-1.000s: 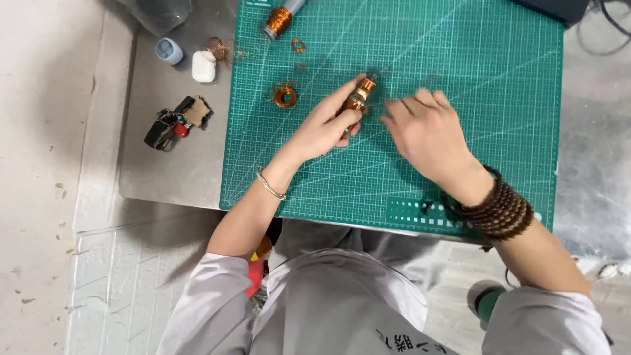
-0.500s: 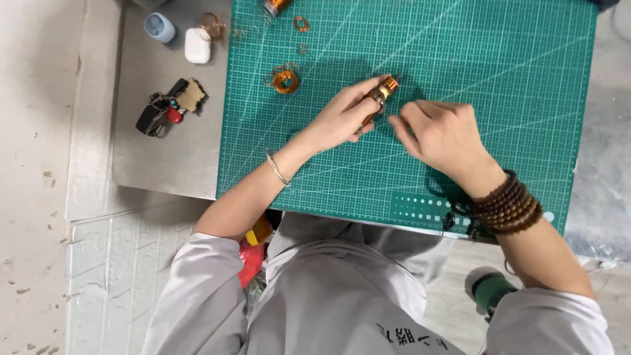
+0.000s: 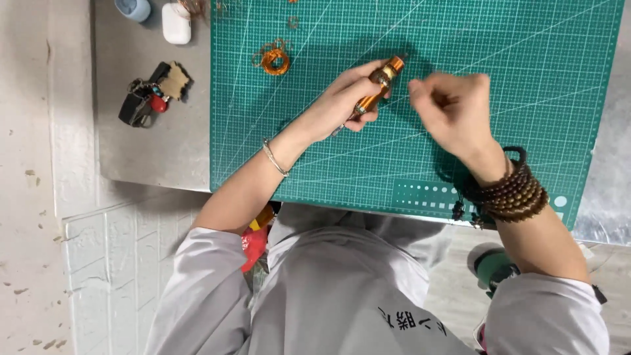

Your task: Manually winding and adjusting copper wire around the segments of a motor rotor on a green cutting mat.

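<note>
We hold a small coil wound with copper wire (image 3: pixel 379 87) in our left hand (image 3: pixel 342 105). Our fingers are closed around it, above the middle of the green mat (image 3: pixel 526 52). Our right hand (image 3: pixel 453 112) is just beside the coil, over the mat too. Its fingers are pinched together, but we cannot tell if they hold anything. A loose ring of copper wire (image 3: pixel 273 58) lies on the mat, near its top left part. Off the mat's left edge we see a bunch of keys (image 3: pixel 152 95), a white case (image 3: pixel 176 23) and a blue cap (image 3: pixel 133 8).
</note>
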